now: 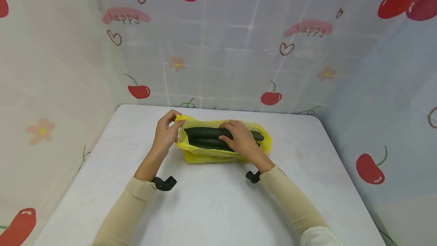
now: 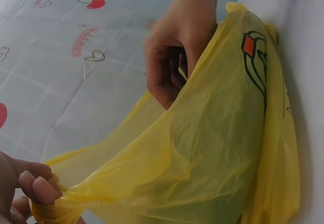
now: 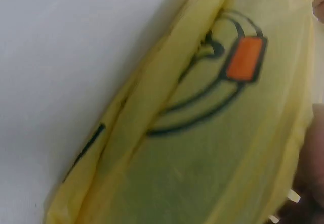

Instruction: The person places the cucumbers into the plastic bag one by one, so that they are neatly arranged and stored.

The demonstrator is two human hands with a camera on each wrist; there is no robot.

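A yellow plastic bag (image 1: 205,158) lies on its side with its mouth spread upward. Inside it, dark green cucumbers (image 1: 205,132) rest side by side. My left hand (image 1: 165,132) pinches the bag's rim at its left end; the left wrist view shows the film bunched between thumb and fingers (image 2: 45,189). Reaching into the opening, my right hand (image 1: 242,139) grips the upper cucumber, thumb on the near side and fingers on the far side. In the right wrist view, the bag wall (image 3: 202,168) with its printed design hides the cucumbers.
The bag lies on a white table (image 1: 211,204) with rounded far corners. Behind and to both sides hangs a pale curtain (image 1: 232,63) printed with cherries, hearts and flowers. Each wrist carries a black camera mount (image 1: 165,183).
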